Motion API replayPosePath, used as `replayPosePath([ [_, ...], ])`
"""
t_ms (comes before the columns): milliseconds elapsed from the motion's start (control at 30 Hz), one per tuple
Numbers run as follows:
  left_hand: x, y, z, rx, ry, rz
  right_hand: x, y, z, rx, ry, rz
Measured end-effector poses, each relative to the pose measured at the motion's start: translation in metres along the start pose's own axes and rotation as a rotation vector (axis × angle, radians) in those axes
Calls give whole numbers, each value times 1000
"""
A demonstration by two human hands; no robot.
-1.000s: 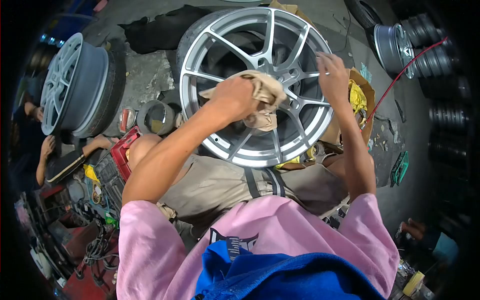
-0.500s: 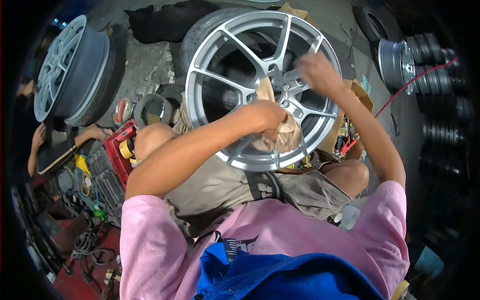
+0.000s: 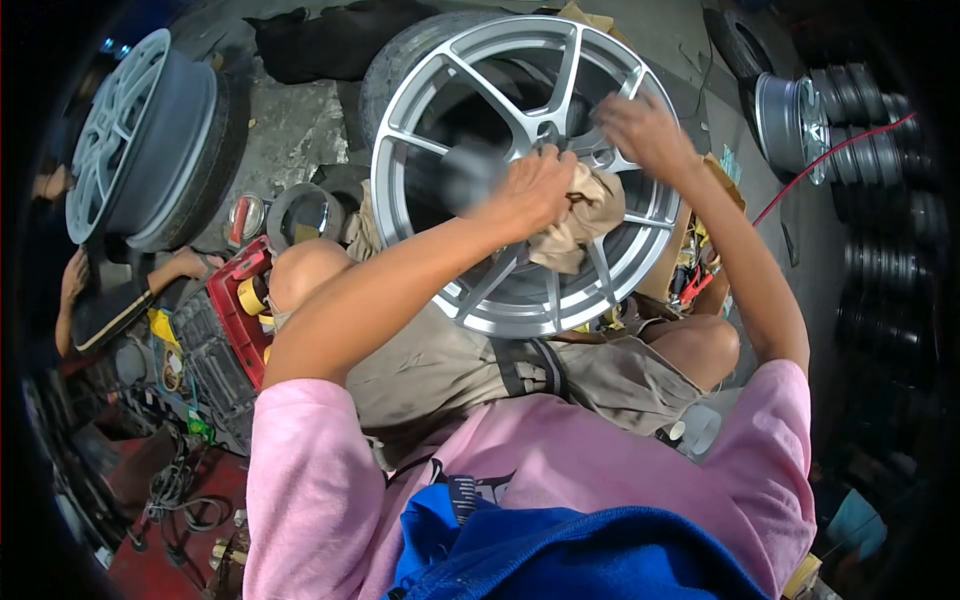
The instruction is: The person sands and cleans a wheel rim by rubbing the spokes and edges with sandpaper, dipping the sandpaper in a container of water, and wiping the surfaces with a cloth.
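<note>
Shift: left hand and crumpled beige cloth have moved farther from the body
Silver spoked metal wheel rim: beneath both hands
Left grip: closed on cloth
Right hand: blurred, grip unclear
Wiping, apparently: next stroke wants flat contact

Dark, warped edges — motion blur

Shirt: pink, short-sleeved, black chest print
Blue cloth: at 6 o'clock, grey ticked strip toward its 11 o'clock
Shorts: beige, dark band
Left hand, right hand: bare
</note>
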State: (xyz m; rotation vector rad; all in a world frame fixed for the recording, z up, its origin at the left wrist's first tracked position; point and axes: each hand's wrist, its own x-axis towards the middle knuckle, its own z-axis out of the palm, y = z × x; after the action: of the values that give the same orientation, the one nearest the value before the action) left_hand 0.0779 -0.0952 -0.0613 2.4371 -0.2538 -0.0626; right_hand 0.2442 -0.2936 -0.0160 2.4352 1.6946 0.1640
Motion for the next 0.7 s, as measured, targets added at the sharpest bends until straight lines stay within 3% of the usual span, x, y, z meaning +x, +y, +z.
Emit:
replayPosePath([
  [33, 0, -6, 6, 204, 71, 64, 0, 0, -4, 4, 0, 3],
  [67, -2, -6, 15, 271, -16, 31, 0, -1, -9, -64, 23, 34],
  [167, -15, 10, 2, 338, -32, 81, -5, -42, -19, -29, -89, 56],
  [300, -17, 13, -3, 385, -84, 62, 2, -64, 9, 14, 16, 77],
  [367, -12, 13, -2, 404, -120, 56, 16, -68, 17, -41, -194, 134],
  [400, -12, 12, -1, 420, -149, 34, 17, -68, 15, -24, -197, 133],
  [533, -22, 21, -18, 384, -132, 52, -14, -36, -9, 91, 16, -111],
  [567, -24, 22, -19, 389, -125, 65, -13, -26, -18, 93, 8, -112],
  [633, -22, 24, -15, 399, -121, 94, -7, -7, -31, -210, -21, -88],
  [700, -19, 18, -13, 402, -93, 81, 2, -16, -21, -177, -11, -53],
])
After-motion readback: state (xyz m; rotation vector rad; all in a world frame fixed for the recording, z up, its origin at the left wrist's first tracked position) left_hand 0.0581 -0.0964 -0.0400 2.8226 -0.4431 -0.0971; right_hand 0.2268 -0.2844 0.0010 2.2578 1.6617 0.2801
